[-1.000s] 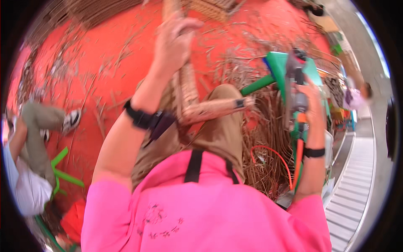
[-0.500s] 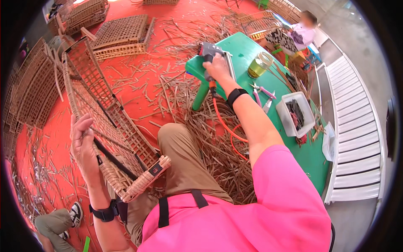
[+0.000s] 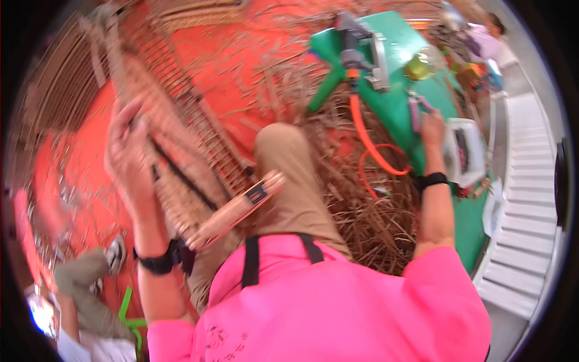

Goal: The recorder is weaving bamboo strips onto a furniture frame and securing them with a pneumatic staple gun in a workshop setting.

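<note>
A long, narrow woven rattan basket [image 3: 196, 123] with dark strips along its edge leans across my lap, tilted up to the left. My left hand [image 3: 129, 151] grips its left rim, fingers bent over the edge. At the green table, my right hand [image 3: 432, 130] is over the pink-handled pliers [image 3: 415, 114], with its fingertips blurred, so I cannot make out its grip. Beyond it, a grey and black air-powered tool [image 3: 353, 45] lies untouched at the table's corner, an orange hose [image 3: 365, 130] running down from it.
The green table [image 3: 386, 30] also bears a glass jar of yellowish liquid [image 3: 420, 65] and a white tub [image 3: 467, 151] of dark pieces. Cane offcuts [image 3: 374, 223] heap below it. More woven panels [image 3: 57, 90] stand at left. Another person's leg [image 3: 84, 274] shows lower left.
My right hand has let go of the air-powered tool and moved right and nearer to the pliers. My left hand stays on the basket. The whole view has shifted.
</note>
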Demonstrator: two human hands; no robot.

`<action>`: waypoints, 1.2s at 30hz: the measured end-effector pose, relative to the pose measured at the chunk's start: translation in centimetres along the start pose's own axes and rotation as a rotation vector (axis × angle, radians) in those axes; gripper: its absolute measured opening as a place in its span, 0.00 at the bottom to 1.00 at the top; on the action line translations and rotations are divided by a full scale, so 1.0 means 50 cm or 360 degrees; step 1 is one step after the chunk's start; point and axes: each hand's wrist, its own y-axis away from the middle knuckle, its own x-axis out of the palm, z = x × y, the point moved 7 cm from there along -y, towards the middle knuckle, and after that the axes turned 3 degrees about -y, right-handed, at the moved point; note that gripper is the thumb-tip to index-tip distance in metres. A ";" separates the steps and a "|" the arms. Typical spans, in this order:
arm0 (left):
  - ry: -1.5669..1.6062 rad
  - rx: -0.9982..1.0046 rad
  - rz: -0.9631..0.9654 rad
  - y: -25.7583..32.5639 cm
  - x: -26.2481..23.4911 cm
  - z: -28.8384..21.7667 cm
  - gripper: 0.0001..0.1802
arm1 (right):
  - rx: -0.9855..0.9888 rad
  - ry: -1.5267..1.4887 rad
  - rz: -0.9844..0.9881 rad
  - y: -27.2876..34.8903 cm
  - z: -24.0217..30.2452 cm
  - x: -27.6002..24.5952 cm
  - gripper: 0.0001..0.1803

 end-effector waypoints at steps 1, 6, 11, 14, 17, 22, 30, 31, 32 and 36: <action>-0.0105 -0.0031 0.0016 0.003 0.002 -0.009 0.11 | -0.0581 0.0286 -0.0334 0.025 -0.029 0.031 0.12; -0.0358 0.0349 -0.0253 0.059 -0.051 -0.065 0.10 | 0.0550 -0.0461 0.0559 -0.005 -0.164 0.142 0.30; -0.0406 0.0328 0.0392 0.177 -0.093 -0.129 0.13 | 0.0877 -0.1099 0.0866 0.024 -0.374 0.221 0.21; -0.0694 0.0441 0.0602 0.223 -0.079 -0.174 0.20 | 0.0653 -0.1422 0.0728 0.084 -0.315 0.213 0.19; -0.0855 0.0353 0.0492 0.242 -0.070 -0.174 0.26 | 0.0719 -0.1338 0.0821 0.140 -0.121 0.084 0.14; -0.0820 0.0367 0.0639 0.223 -0.066 -0.177 0.22 | 0.1306 -0.1351 0.0573 0.270 -0.144 -0.076 0.16; -0.0750 0.0190 0.0745 0.232 -0.059 -0.169 0.19 | 0.0795 -0.2381 0.0231 0.180 0.227 -0.451 0.18; -0.0743 0.0192 0.0731 0.235 -0.065 -0.163 0.19 | 0.0693 -0.2414 0.0336 0.173 0.276 -0.477 0.18; -0.0608 0.0187 0.0719 0.240 -0.074 -0.149 0.20 | 0.0709 -0.2456 0.0418 0.175 0.325 -0.503 0.18; -0.0078 -0.0006 0.0512 0.278 -0.102 -0.074 0.23 | 0.0528 -0.2642 0.0649 0.190 0.486 -0.575 0.18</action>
